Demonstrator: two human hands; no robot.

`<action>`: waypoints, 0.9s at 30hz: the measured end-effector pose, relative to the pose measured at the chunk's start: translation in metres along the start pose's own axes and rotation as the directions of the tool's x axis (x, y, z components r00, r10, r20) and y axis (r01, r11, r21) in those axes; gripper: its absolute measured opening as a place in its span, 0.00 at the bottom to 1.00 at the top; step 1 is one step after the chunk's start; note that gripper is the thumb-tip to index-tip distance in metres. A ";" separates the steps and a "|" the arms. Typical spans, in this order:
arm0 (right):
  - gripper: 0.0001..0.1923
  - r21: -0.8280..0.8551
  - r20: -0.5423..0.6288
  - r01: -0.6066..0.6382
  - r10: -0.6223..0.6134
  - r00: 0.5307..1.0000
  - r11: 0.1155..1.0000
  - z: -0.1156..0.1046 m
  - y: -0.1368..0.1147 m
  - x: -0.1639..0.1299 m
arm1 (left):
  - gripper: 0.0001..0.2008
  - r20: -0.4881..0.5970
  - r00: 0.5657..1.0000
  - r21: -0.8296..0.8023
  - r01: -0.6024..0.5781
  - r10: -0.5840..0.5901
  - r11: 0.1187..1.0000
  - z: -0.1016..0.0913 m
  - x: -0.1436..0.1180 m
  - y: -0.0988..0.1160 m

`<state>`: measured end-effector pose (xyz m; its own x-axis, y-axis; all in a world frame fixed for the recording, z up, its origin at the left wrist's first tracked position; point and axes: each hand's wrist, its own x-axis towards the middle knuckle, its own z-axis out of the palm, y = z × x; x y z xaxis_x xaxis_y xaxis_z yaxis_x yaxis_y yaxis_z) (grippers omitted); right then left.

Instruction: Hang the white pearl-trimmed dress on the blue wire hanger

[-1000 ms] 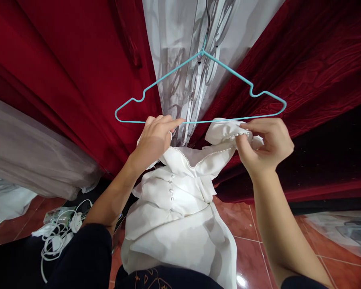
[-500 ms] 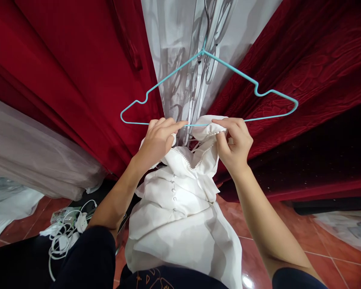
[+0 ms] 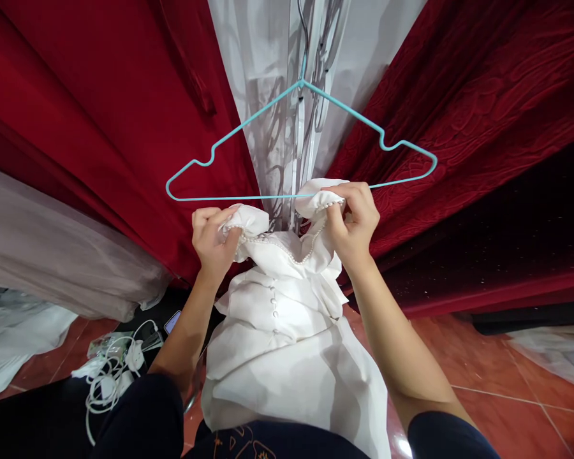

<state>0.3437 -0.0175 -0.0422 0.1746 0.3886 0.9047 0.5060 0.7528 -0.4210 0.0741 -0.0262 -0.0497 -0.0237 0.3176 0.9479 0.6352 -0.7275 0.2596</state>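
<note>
While both arms reach up, a white dress (image 3: 287, 344) hangs down over the person's lap toward the red tile floor (image 3: 483, 376). One tangle of white cables (image 3: 110, 376) lies on the floor to the left, near a phone (image 3: 172, 320). The left hand (image 3: 213, 239) is pinched shut on the left shoulder of the dress. The right hand (image 3: 354, 220) is pinched shut on the right shoulder, touching the bottom bar of one blue wire hanger (image 3: 249, 120). Open air lies between the two hands. Beyond hang two red curtains (image 3: 100, 108) with one white curtain (image 3: 268, 57) between them, close behind the hanger.
</note>
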 end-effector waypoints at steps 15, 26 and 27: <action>0.07 -0.061 0.098 0.063 -0.057 0.994 0.996 -0.021 0.000 0.012 | 0.07 -0.153 0.612 -0.399 0.680 -0.776 0.615 -0.024 0.077 -0.080; 0.08 -0.025 0.080 0.006 -0.004 0.997 1.000 -0.014 -0.005 0.006 | 0.12 0.020 0.952 0.072 0.302 -0.304 0.951 -0.005 0.143 -0.023; 0.08 -0.024 0.082 0.006 -0.004 0.997 1.000 -0.014 -0.005 0.007 | 0.12 0.053 0.956 0.088 0.285 -0.290 0.955 0.000 0.144 -0.019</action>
<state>0.3542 -0.0264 -0.0331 0.1031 0.4276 0.8981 0.5272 0.7421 -0.4139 0.0582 0.0332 0.0819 -0.1656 0.5468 0.8207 0.6678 -0.5502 0.5014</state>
